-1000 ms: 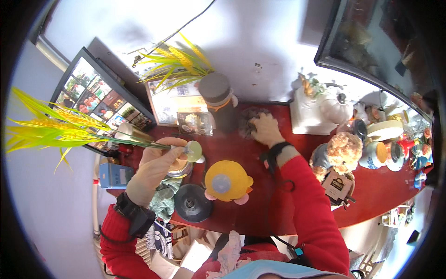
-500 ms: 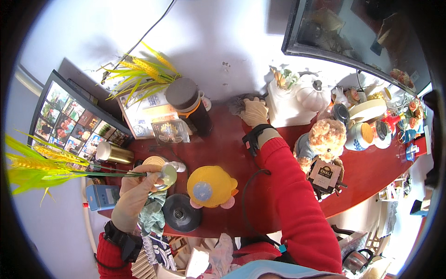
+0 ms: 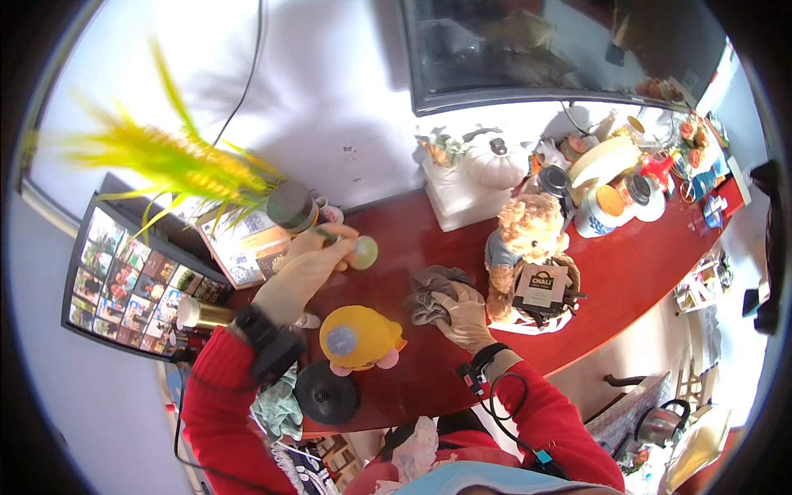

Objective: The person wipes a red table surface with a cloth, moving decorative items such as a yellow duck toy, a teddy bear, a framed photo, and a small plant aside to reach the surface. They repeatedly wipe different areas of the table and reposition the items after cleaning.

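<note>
My left hand (image 3: pixel 309 260) is closed on a green stem beside the dark canister (image 3: pixel 294 206). The stem has a round pale green end (image 3: pixel 363 252), and the yellow-green artificial wheat (image 3: pixel 157 157) reaching up and left is smeared by motion. My right hand (image 3: pixel 464 318) presses on a crumpled grey cloth (image 3: pixel 433 293) on the red table, its fingers curled into it. Between my forearms sits a yellow duck-like figure (image 3: pixel 375 334) with a blue-grey round patch, beside a black disc-shaped thing (image 3: pixel 327 394).
A photo-covered panel (image 3: pixel 132 285) stands at the left. On the right are a teddy bear (image 3: pixel 528 235), a basket with a card (image 3: pixel 540 285), a white pumpkin (image 3: pixel 495 161) and several jars. A dark screen (image 3: pixel 561 54) hangs above; a green cloth (image 3: pixel 279 408) lies at the near edge.
My left hand has lifted the wheat stem away from me and to the right. My right hand has drawn back from the wall with the grey cloth, toward the table's near side.
</note>
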### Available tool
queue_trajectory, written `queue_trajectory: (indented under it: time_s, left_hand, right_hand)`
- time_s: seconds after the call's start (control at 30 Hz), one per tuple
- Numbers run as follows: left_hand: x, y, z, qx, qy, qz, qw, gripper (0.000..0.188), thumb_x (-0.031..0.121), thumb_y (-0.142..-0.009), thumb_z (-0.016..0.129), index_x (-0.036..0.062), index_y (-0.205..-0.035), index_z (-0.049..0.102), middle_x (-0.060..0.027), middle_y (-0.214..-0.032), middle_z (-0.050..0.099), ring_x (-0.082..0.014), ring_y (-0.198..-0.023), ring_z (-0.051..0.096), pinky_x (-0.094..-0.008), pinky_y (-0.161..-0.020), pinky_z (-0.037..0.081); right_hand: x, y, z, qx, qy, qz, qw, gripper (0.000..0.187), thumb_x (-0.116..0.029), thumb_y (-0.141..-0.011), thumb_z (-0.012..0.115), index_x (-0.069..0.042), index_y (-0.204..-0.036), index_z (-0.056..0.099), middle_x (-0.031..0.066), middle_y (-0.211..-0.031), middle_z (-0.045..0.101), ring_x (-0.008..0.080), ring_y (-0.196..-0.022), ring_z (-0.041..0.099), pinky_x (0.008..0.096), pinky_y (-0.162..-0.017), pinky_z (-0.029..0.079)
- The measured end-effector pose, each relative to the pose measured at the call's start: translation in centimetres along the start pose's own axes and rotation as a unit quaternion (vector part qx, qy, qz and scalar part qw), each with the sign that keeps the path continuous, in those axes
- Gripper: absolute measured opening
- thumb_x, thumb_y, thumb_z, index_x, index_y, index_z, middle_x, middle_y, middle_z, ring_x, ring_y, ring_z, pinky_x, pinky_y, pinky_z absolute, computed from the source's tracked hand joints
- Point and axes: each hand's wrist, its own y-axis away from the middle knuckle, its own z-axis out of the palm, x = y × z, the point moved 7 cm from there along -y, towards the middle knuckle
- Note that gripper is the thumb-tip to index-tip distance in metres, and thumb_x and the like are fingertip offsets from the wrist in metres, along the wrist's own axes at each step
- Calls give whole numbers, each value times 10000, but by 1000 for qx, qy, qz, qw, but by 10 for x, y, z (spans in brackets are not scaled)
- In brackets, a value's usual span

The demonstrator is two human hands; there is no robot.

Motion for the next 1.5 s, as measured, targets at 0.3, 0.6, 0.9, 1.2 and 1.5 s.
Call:
queue_trajectory:
  time_s: [0.3,0.6,0.9,1.2,1.5]
  left_hand:
    - [-60,-174,62,-61,-35,42,997,270,243,-981,649,32,-1150,643,-71,-939,677,-142,-818,694,-245,-710,558]
    - [-112,-241,83,-84,-14,-1,996,245,224,-971,653,9,-1088,642,-69,-883,668,-143,-738,685,-254,-686,568]
    - [-106,-245,97,-11,-95,86,992,375,398,-935,566,50,-1022,674,-117,-871,665,-274,-855,635,-395,-788,486]
    - [-103,-257,95,25,-156,71,985,287,228,-959,657,-13,-1113,647,-77,-931,675,-133,-801,663,-267,-740,542]
    - [-114,-266,95,-4,-57,102,993,406,360,-912,648,17,-1130,658,-170,-1017,691,-294,-942,658,-392,-850,494]
  right_hand:
    - [11,9,5,44,-28,32,998,546,-311,-699,780,-257,-1231,671,161,-1394,523,389,-1280,484,530,-1034,410]
    - [10,4,-4,63,-35,25,997,548,-269,-670,796,-262,-1205,678,141,-1376,531,380,-1244,512,508,-1008,435]
    - [10,5,1,61,-24,30,997,575,-288,-631,805,-267,-1191,675,122,-1371,533,356,-1250,503,513,-1011,419]
    - [11,4,-1,76,-38,29,996,588,-275,-611,812,-259,-1181,670,113,-1366,536,356,-1244,511,525,-1001,417]
    - [12,3,2,64,-35,35,997,584,-288,-621,811,-268,-1186,666,114,-1373,535,351,-1257,502,532,-1016,404]
